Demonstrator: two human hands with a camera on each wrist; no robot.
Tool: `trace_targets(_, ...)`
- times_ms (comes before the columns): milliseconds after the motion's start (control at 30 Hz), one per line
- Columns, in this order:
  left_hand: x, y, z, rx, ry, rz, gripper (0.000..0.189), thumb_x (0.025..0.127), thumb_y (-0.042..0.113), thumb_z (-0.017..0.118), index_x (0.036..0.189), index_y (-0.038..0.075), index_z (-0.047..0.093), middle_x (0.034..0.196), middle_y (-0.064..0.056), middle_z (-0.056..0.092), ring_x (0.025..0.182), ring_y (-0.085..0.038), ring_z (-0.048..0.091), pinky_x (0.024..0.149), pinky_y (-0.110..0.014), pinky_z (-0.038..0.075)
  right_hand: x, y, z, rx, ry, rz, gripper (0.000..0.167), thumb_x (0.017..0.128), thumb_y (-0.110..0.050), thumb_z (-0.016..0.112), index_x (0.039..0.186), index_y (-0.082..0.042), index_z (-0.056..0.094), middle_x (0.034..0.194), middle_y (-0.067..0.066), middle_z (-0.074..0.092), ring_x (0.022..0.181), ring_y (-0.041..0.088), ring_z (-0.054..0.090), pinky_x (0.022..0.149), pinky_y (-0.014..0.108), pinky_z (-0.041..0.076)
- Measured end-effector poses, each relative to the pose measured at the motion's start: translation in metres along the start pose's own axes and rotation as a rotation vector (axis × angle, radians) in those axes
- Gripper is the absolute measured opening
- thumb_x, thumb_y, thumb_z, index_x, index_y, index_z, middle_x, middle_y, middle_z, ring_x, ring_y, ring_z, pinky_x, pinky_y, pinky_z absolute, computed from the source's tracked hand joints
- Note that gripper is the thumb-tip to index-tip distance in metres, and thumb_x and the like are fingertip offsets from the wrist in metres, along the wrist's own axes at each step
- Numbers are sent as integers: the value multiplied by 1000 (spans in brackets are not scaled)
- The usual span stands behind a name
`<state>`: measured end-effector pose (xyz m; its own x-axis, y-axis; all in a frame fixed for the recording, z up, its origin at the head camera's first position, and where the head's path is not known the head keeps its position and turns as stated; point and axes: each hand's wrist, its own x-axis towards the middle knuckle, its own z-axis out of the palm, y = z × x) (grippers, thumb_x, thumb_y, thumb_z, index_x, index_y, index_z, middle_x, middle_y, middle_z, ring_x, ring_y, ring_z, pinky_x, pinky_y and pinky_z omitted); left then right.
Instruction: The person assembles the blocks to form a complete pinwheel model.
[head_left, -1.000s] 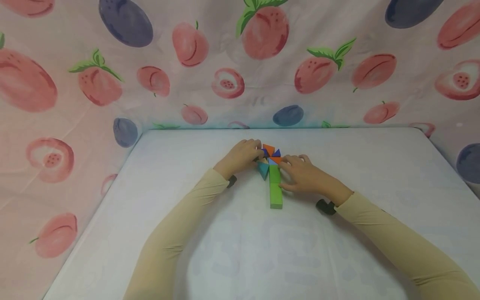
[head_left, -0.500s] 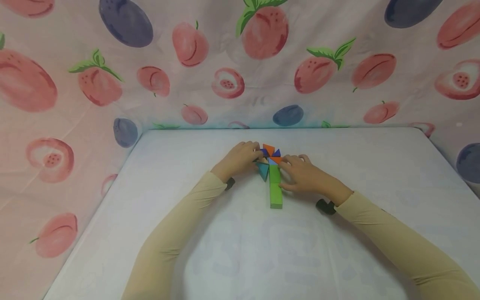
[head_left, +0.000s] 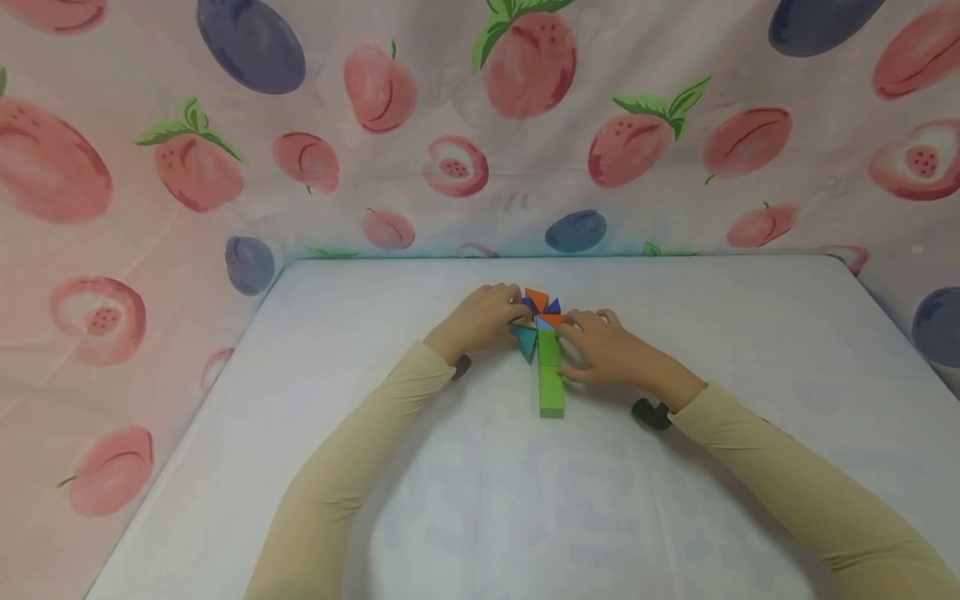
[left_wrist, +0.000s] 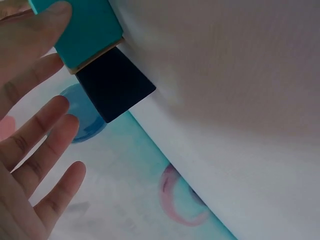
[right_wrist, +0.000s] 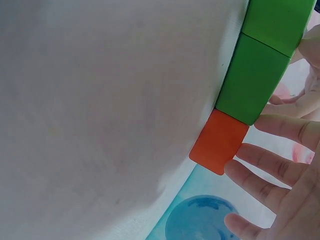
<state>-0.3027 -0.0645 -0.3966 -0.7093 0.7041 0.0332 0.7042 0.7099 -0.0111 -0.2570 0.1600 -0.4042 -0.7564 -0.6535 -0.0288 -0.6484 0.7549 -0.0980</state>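
A flat figure of wooden blocks lies on the white table. Two green blocks form its stem; orange triangles, small dark blue triangles, a light blue piece and a teal triangle fan out above. My left hand is at the fan's left side. In the left wrist view its thumb rests on the teal block, other fingers spread, a dark block beside it. From the right, my right hand touches the figure; its fairly straight fingertips reach the green block and orange block.
The table is covered in white, its far edge close behind the figure. A fruit-print cloth hangs behind and at the sides. Dark wrist cameras sit under both wrists.
My left hand has shifted slightly and its thumb now covers more of the tan piece. The teal triangle has moved a little to the left. My right hand stays in place.
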Motion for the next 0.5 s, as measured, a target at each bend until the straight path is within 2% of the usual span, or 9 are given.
trace_targets(133, -1, -1, 0, -5, 11, 9, 32, 83, 16, 70, 114, 22, 65, 110, -2, 58, 101, -19, 54, 94, -34, 44, -1, 0, 0, -2, 5, 0, 63, 84, -45, 62, 131, -7, 47, 130, 17, 50, 123, 33, 47, 101, 59, 32)
trace_targets(267, 5, -3, -8, 12, 11, -17, 33, 86, 8, 63, 116, 20, 64, 110, -4, 58, 99, -20, 54, 93, -34, 46, -1, 1, 1, 3, 9, -5, 61, 84, -45, 62, 130, -8, 48, 129, 17, 50, 123, 33, 46, 101, 59, 32)
trace_targets(400, 23, -7, -23, 47, -10, -29, 32, 89, 13, 62, 120, 16, 63, 114, -8, 59, 103, -23, 56, 94, -35, 47, -1, 1, 1, -1, 13, -11, 59, 84, -45, 63, 128, -8, 48, 129, 17, 50, 123, 33, 46, 101, 60, 32)
trace_targets(500, 39, -14, -29, 76, -72, -25, 32, 90, 18, 62, 122, 15, 63, 116, -9, 59, 107, -24, 56, 96, -35, 46, -1, -1, 0, -1, 19, -18, 57, 84, -43, 63, 127, -8, 49, 129, 17, 50, 123, 33, 46, 101, 60, 32)
